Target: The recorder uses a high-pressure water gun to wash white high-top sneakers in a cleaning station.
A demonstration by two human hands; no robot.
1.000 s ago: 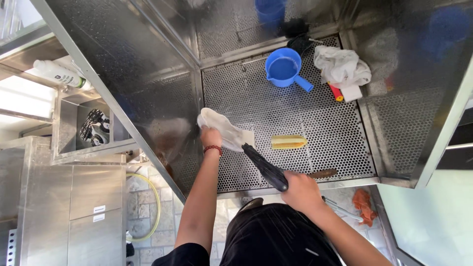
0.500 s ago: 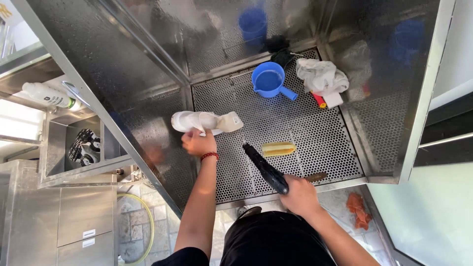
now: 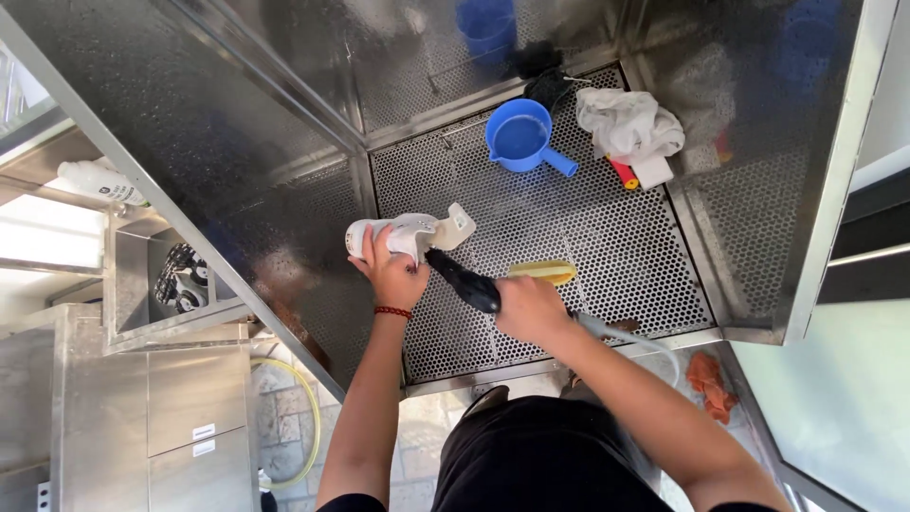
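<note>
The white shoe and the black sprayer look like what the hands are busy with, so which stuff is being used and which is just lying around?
In use:
- white shoe, held by the left hand
- black spray nozzle, gripped by the right hand, its tip at the shoe

Lying about:
- blue scoop
- white rag
- yellow brush
- orange cloth
- white bottle

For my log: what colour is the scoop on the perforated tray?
Blue scoop, seen in the head view.
</note>
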